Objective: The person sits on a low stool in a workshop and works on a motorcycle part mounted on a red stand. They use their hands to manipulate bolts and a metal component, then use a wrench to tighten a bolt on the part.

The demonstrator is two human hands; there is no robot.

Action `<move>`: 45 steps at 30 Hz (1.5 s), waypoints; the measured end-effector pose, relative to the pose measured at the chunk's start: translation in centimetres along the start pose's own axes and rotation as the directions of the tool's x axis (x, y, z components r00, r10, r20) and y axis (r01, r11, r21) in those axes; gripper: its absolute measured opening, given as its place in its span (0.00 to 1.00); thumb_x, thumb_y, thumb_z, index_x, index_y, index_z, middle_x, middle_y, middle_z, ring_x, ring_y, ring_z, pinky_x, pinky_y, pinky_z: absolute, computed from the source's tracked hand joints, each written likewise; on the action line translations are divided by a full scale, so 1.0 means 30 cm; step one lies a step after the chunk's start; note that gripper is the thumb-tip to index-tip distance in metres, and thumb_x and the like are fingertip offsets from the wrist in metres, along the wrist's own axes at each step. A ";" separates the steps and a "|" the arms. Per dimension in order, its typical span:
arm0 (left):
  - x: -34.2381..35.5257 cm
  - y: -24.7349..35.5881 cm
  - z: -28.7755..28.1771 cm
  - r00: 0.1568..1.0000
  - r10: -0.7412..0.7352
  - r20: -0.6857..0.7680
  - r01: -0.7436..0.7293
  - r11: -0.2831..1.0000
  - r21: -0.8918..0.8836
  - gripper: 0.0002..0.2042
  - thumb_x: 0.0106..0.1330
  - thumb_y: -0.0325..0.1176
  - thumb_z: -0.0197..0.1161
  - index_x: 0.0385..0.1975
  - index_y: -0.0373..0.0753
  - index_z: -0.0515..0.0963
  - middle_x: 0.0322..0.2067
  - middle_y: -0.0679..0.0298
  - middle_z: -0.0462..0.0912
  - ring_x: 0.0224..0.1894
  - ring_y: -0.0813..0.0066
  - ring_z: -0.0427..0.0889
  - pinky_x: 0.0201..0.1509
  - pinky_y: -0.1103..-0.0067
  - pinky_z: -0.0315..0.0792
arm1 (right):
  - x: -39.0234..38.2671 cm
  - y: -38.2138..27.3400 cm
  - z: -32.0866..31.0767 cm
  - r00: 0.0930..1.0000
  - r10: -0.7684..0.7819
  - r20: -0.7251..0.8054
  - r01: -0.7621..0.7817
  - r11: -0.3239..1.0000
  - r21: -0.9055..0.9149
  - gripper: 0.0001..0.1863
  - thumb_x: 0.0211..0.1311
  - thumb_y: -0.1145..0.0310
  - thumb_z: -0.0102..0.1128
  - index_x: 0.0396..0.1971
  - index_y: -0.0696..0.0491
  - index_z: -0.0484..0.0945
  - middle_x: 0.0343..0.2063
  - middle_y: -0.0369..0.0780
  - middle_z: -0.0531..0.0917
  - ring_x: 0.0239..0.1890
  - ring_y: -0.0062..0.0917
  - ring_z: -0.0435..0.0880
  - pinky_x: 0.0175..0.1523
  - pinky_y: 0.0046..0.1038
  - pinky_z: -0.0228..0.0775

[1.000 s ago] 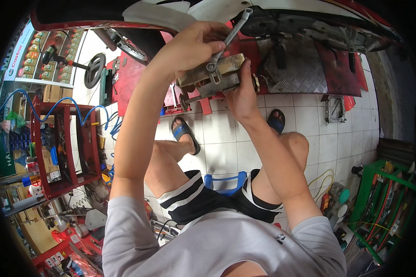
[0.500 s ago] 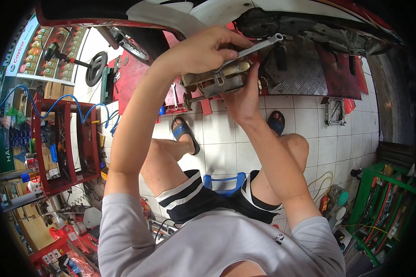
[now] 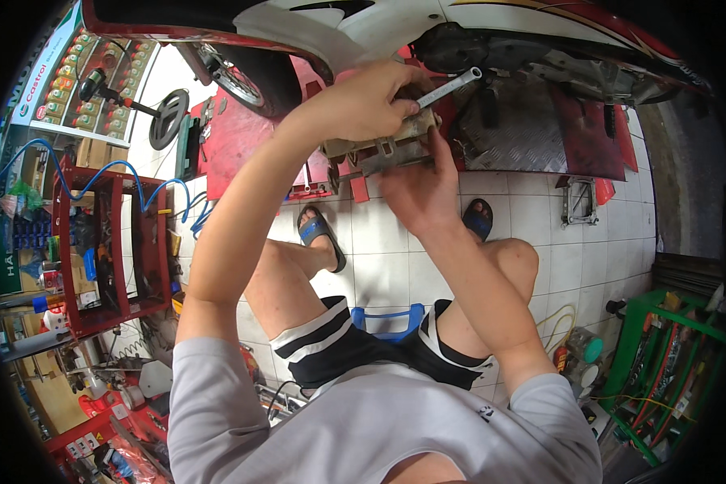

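Note:
A silver ring-ended wrench [image 3: 453, 86] sticks out to the right from my left hand [image 3: 371, 101], whose thumb and fingers are closed on it. Directly below that hand is a worn, tan metal part [image 3: 391, 148] with a small bracket and a thin rod along its near side. My right hand [image 3: 422, 192] grips this part from beneath and from its right end. The wrench's other end is hidden by my left hand, and most of my right fingers are behind the part.
Above stands a motorbike [image 3: 363, 32] beside a red work platform [image 3: 242, 145] with a treadplate section [image 3: 512, 129]. Another wrench [image 3: 306, 176] lies at the platform's near edge. A red rack [image 3: 121, 310] is left; a green rack [image 3: 633, 347] is right.
Both hands and the metal part have shifted slightly. The wrench's visible ring end has come down and a little left, and my left hand now covers more of its shaft.

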State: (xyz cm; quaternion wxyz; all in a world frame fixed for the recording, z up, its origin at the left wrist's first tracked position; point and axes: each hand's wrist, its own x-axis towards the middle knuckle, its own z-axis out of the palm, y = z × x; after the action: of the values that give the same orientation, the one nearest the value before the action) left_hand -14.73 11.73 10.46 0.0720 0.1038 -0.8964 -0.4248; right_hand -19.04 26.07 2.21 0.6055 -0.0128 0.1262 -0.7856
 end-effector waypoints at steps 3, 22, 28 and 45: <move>-0.011 -0.012 0.004 1.000 0.022 0.012 -0.020 0.995 -0.093 0.17 0.61 0.23 0.57 0.52 0.29 0.73 0.43 0.51 0.81 0.46 0.64 0.79 0.51 0.73 0.71 | -0.020 -0.017 -0.028 0.997 0.036 0.072 -0.041 0.997 0.061 0.22 0.66 0.47 0.46 0.53 0.44 0.71 0.57 0.37 0.71 0.60 0.30 0.67 0.65 0.41 0.55; -0.267 -0.091 0.100 0.633 -0.352 -0.689 -0.185 0.796 -0.577 0.09 0.52 0.22 0.71 0.28 0.35 0.76 0.34 0.62 0.80 0.36 0.78 0.78 0.41 0.81 0.72 | 0.023 -0.064 0.033 0.993 0.009 0.121 -0.004 0.999 -0.039 0.19 0.71 0.60 0.43 0.55 0.56 0.67 0.52 0.44 0.75 0.55 0.36 0.74 0.61 0.41 0.65; -0.281 -0.083 0.167 0.491 0.169 -0.855 -0.257 0.965 0.043 0.10 0.48 0.21 0.72 0.23 0.35 0.75 0.34 0.58 0.82 0.36 0.67 0.80 0.44 0.77 0.72 | 0.043 -0.066 0.019 0.996 0.011 0.085 -0.006 0.998 -0.057 0.18 0.71 0.59 0.43 0.54 0.53 0.69 0.52 0.44 0.76 0.55 0.36 0.74 0.61 0.42 0.64; -0.297 0.038 0.061 0.773 0.560 -0.296 -0.267 0.712 0.650 0.18 0.47 0.25 0.63 0.40 0.30 0.79 0.34 0.56 0.79 0.35 0.61 0.80 0.36 0.71 0.74 | 0.053 -0.066 0.044 0.998 -0.016 0.062 0.020 0.997 -0.070 0.20 0.72 0.57 0.45 0.54 0.55 0.67 0.50 0.42 0.77 0.53 0.32 0.75 0.59 0.39 0.65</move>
State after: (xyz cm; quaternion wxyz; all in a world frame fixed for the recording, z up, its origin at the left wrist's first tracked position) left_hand -6.66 15.99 9.83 0.3505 0.0102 -0.9341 -0.0676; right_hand -21.11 24.78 3.69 0.6013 -0.0597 0.1350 -0.7853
